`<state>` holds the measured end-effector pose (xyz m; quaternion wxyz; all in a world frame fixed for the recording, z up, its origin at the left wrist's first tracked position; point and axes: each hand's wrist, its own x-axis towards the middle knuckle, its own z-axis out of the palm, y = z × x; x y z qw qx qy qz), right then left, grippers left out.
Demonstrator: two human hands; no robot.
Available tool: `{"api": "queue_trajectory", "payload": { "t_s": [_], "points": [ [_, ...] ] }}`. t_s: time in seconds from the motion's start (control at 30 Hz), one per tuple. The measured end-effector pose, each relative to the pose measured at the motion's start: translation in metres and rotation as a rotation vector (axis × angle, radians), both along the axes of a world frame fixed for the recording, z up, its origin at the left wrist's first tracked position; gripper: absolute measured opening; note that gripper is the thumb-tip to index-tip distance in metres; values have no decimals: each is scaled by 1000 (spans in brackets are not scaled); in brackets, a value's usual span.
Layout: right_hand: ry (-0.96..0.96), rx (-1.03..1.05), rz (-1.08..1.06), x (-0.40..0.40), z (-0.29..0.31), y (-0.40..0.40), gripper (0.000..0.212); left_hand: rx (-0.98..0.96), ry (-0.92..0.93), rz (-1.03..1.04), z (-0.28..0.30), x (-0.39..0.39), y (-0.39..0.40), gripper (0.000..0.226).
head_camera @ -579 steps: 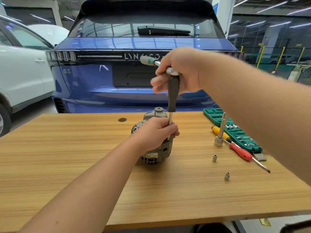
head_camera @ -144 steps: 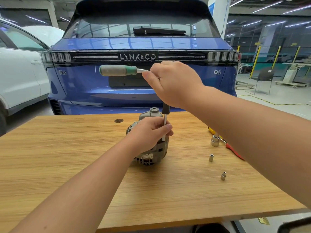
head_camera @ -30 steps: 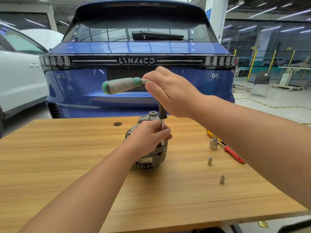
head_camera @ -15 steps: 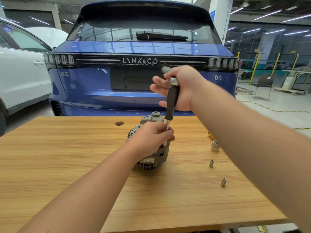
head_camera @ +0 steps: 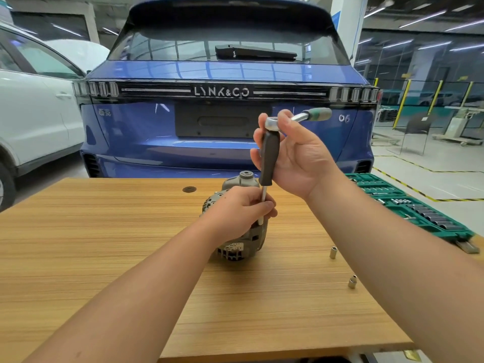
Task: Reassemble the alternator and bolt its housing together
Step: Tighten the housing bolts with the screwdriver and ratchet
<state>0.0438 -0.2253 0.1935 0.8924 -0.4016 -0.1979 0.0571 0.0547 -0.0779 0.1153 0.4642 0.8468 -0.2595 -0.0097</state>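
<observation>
A grey alternator (head_camera: 242,248) stands on the wooden table (head_camera: 104,258), its pulley end (head_camera: 245,176) up. My left hand (head_camera: 237,212) lies over its top and pinches the thin steel shaft of a driver with a dark handle (head_camera: 269,158) that stands upright on the housing. My right hand (head_camera: 296,155) holds the top of this tool, thumb and fingers around the ratchet head (head_camera: 272,123). The ratchet's green handle (head_camera: 318,113) points right and away. The bolt under the shaft's tip is hidden by my left hand.
Two loose sockets (head_camera: 333,252) (head_camera: 352,281) lie on the table right of the alternator. A green socket set case (head_camera: 408,205) sits at the table's far right edge. A blue car (head_camera: 225,121) stands just behind the table, a white car (head_camera: 34,113) at left.
The ratchet handle has swung from pointing left to pointing right and away. My left hand has kept its hold on the shaft and alternator.
</observation>
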Motion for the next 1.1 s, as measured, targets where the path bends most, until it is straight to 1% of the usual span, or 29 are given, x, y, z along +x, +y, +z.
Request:
{"api": "queue_trajectory", "payload": {
  "t_s": [0.03, 0.1, 0.17, 0.27, 0.33, 0.43, 0.57, 0.67, 0.73, 0.8, 0.9, 1.0, 1.07, 1.1],
  "points": [
    [-18, 15, 25, -1, -1, -2, 13, 9, -5, -2, 0, 0, 0, 16],
    [-54, 6, -22, -2, 1, -1, 18, 14, -4, 0, 0, 0, -1, 16],
    [-97, -29, -155, -4, 2, 7, 19, 7, 6, 10, -1, 1, -1, 17],
    [-168, -57, -355, -5, -3, 25, 15, 30, 4, 22, 2, 2, 3, 17],
    [-198, -55, -405, -5, -7, 33, 16, 47, 4, 24, 3, 3, 6, 17],
    [-211, -95, -348, -3, -9, 30, 12, 52, -22, 29, 0, 2, 6, 16],
    [-92, -92, -108, 2, -5, 10, 41, 130, -82, 17, 2, 3, 5, 17],
    [-13, -177, -29, 7, 3, 8, 49, 160, -89, 5, 4, 6, 7, 18],
    [34, -224, -6, 9, 9, 11, 45, 168, -104, 12, 4, 6, 7, 16],
    [50, -225, 26, 12, 10, 11, 38, 178, -118, 12, 3, 6, 9, 15],
    [-34, -138, 114, 12, 3, 8, 17, 205, -107, -1, 4, 8, 11, 15],
    [-97, 5, 113, 13, -6, 10, 18, 233, -129, -10, 4, 9, 12, 16],
    [-145, 23, 54, 11, -8, 14, 9, 230, -135, -13, 3, 9, 13, 16],
    [-157, 13, 18, 10, -9, 17, 13, 225, -131, -13, 3, 10, 14, 16]
  ]
}}
